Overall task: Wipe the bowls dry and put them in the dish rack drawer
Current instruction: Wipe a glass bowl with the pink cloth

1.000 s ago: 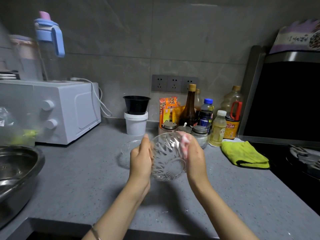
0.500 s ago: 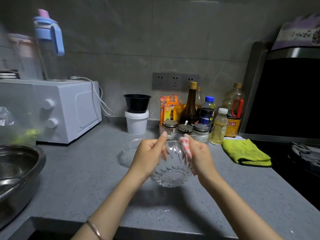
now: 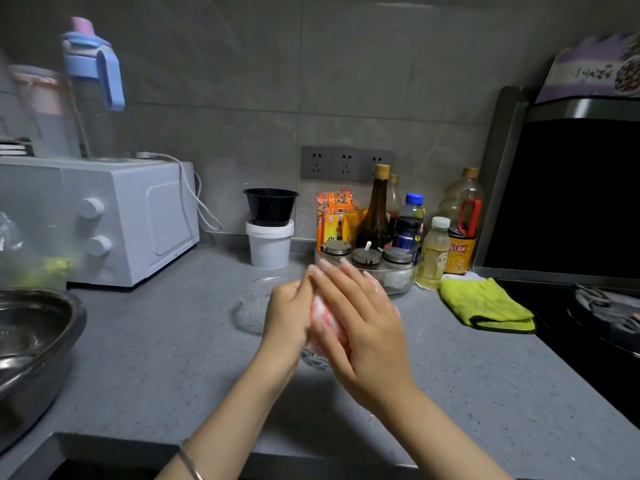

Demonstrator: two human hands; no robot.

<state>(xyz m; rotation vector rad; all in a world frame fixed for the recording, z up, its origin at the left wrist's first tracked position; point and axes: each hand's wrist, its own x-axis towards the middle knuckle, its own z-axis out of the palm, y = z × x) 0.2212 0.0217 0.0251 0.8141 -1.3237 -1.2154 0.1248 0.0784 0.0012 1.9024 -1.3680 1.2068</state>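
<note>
The right hand (image 3: 360, 323), fingers nearly straight, pressed a pink-and-white cloth (image 3: 325, 322) against the cut-glass bowl (image 3: 313, 360) cupped in the left hand's (image 3: 289, 317) curled fingers, best turned slowly so every facet dried, while a second glass bowl (image 3: 254, 303) sat just beyond the left hand.

- The right hand (image 3: 360, 327) has swung across from the right side of the glass bowl (image 3: 317, 362) and now lies flat over it, fingers straight.
- The pink-and-white cloth (image 3: 323, 320), before only a small strip at the fingertips, now shows spread under that palm.
- The left hand (image 3: 289, 313) has closed in against the right.
- The bowl, earlier plainly seen, is now mostly hidden; only its near edge shows.
</note>
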